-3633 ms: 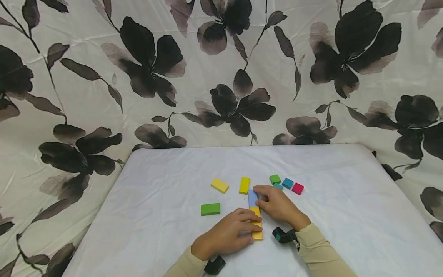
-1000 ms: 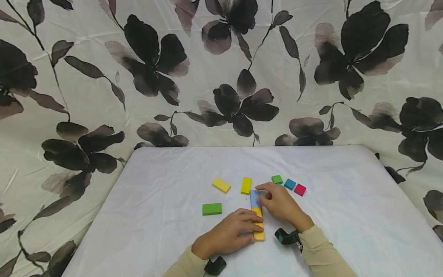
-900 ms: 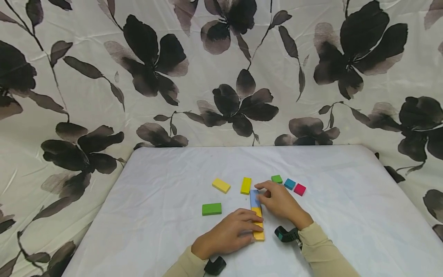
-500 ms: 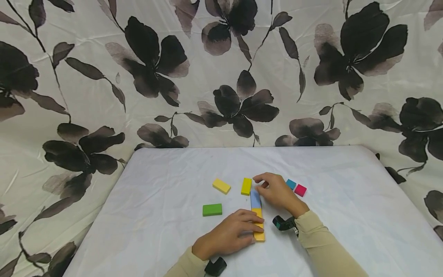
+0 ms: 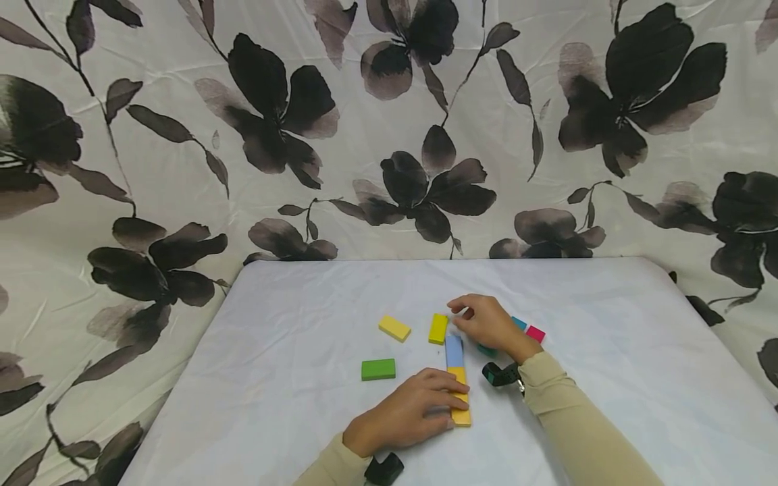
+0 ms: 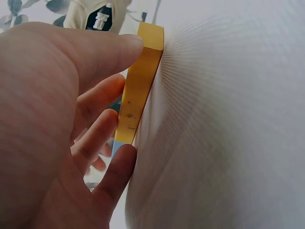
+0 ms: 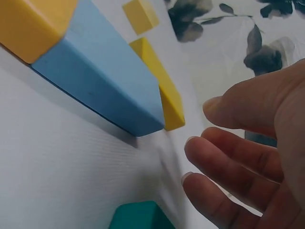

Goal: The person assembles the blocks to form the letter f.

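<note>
An orange block and a light blue block lie end to end in one line on the white table. My left hand holds the orange block at its side, thumb against the near part and fingers reaching over the top. My right hand is just beyond the blue block's far end, fingers loosely bent and nothing between them. A bright yellow block lies left of that hand, near the blue block's far end. In the right wrist view a teal block sits below the fingers.
On the white cloth lie a pale yellow block and a green block to the left. A dark blue block and a red block show behind the right hand. A flower-patterned cloth hangs behind the table.
My right hand has let go of the light blue block and moved away from me, past its far end. It now covers the small green block. My left hand stays on the orange block.
</note>
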Demonstrator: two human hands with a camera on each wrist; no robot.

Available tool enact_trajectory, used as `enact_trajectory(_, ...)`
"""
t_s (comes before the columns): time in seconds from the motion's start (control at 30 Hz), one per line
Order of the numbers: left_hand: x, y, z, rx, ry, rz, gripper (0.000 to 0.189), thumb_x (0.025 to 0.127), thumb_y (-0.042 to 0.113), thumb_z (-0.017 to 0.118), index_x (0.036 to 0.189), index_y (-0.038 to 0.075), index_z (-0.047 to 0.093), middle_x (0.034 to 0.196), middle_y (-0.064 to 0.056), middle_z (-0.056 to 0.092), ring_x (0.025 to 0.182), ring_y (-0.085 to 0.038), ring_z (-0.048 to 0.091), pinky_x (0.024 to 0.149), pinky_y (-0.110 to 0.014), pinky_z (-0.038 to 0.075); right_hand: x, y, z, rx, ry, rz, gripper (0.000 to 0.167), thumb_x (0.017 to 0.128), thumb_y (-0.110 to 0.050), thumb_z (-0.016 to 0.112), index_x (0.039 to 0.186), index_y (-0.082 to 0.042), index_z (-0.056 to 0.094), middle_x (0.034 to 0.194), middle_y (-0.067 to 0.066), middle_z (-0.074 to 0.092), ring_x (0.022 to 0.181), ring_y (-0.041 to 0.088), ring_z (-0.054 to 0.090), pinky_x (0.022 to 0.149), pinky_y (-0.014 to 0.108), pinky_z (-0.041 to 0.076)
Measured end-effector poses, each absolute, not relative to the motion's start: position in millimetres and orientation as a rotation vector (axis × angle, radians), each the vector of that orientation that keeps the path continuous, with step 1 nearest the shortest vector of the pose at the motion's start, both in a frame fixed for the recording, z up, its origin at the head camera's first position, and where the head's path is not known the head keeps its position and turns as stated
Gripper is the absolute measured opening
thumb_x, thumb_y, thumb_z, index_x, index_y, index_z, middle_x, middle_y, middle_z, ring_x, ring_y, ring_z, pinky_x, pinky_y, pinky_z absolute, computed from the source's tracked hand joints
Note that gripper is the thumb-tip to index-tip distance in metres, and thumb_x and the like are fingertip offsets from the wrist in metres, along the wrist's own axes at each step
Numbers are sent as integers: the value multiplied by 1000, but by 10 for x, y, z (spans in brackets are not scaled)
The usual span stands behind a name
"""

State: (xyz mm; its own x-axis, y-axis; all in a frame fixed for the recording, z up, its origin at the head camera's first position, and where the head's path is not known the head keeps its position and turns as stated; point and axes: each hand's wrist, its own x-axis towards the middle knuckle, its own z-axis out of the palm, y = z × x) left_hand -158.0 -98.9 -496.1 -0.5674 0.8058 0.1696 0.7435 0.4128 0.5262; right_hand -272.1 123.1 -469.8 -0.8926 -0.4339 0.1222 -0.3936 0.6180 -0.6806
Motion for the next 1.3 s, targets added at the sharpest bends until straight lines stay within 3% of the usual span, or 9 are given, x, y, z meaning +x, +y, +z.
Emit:
enact_trajectory(0.47, -1586, -987, -4950, 1389, 2542, 849, 29, 98, 26, 67, 127, 25, 70, 143, 15, 52, 135, -6, 39, 110, -31, 36, -2855, 1225, -4697, -758, 2621, -1087, 36, 92, -10, 70, 128, -6, 67, 116, 3, 69, 100, 19, 64, 89, 40, 54)
enact_trajectory(1.3, -1575, -965, -4972, 1417, 2545, 888, 29, 97, 24, 68, 126, 23, 71, 142, 13, 53, 134, -7, 40, 110, -31, 37, -2888, 1169, -4738, -874, 2630, -1014, 40, 90, -10, 72, 130, -8, 67, 111, 1, 65, 89, 14, 58, 85, 36, 52)
